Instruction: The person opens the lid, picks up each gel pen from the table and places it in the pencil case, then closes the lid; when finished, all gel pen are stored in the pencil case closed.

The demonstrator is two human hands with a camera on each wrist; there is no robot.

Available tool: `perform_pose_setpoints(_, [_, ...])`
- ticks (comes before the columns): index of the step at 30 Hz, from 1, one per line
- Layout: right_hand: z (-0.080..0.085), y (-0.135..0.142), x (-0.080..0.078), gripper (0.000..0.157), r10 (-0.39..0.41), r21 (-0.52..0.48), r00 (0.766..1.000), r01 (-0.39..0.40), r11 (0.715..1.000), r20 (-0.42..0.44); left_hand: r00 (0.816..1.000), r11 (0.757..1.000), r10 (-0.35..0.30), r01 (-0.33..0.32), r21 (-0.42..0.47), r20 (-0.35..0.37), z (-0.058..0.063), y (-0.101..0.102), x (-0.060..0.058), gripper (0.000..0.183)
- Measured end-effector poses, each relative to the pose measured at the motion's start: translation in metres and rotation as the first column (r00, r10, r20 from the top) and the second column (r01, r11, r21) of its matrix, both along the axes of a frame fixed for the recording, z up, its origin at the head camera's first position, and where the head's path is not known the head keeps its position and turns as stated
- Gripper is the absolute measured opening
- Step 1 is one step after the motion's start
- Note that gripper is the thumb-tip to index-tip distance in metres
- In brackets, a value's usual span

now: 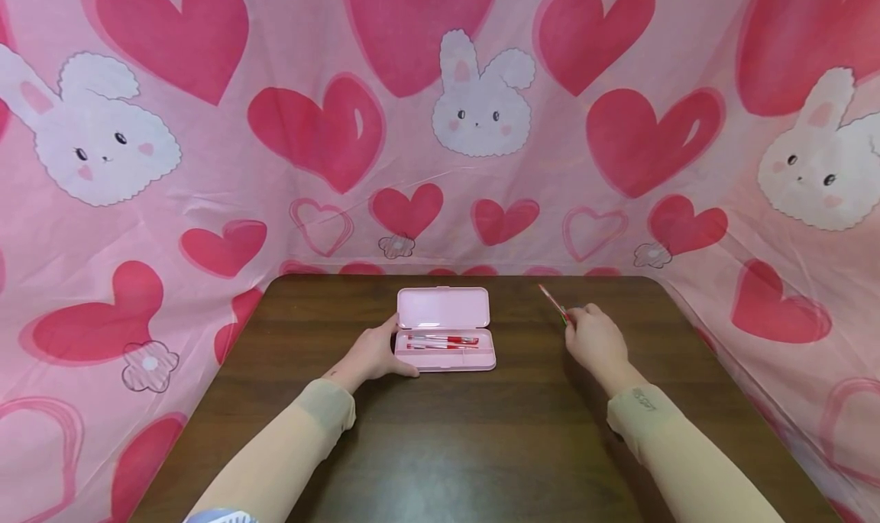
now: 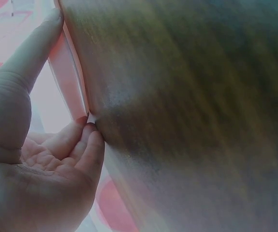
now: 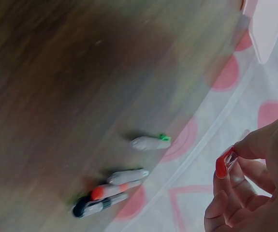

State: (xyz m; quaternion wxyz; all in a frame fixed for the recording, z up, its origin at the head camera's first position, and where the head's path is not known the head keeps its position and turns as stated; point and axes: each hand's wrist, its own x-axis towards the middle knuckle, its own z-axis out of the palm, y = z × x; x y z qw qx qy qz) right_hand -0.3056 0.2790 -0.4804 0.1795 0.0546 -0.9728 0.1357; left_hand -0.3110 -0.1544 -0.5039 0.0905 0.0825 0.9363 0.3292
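A pink pencil case (image 1: 445, 361) lies with its lid (image 1: 443, 309) raised at the back, and red pens (image 1: 443, 340) rest in its long compartment. My left hand (image 1: 374, 353) grips the case at its left end, thumb along the front edge. In the left wrist view, my fingertips (image 2: 93, 133) meet a corner of the pink case (image 2: 71, 72). To the right of the case, my right hand (image 1: 596, 345) pinches a pen with a red end (image 3: 223, 163) between thumb and fingers. Its slim shaft reaches toward the back of the table in the head view.
Several more pens lie on the table in the right wrist view: one with a green clip (image 3: 151, 142), a pale one (image 3: 128, 176), one orange-ended (image 3: 100, 192) and one dark-ended (image 3: 82, 207). A pink heart-and-rabbit cloth (image 1: 481, 172) surrounds the brown table (image 1: 412, 447).
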Motion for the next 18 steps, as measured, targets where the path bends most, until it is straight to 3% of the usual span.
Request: perform_pose_setpoints(18, [0.005,-0.035,-0.006,0.025,0.073,0.029,0.997,-0.072,0.997,-0.038,1.000,1.000,0.005,-0.005,-0.014,-0.004,-0.001,0.002,-0.002,0.131])
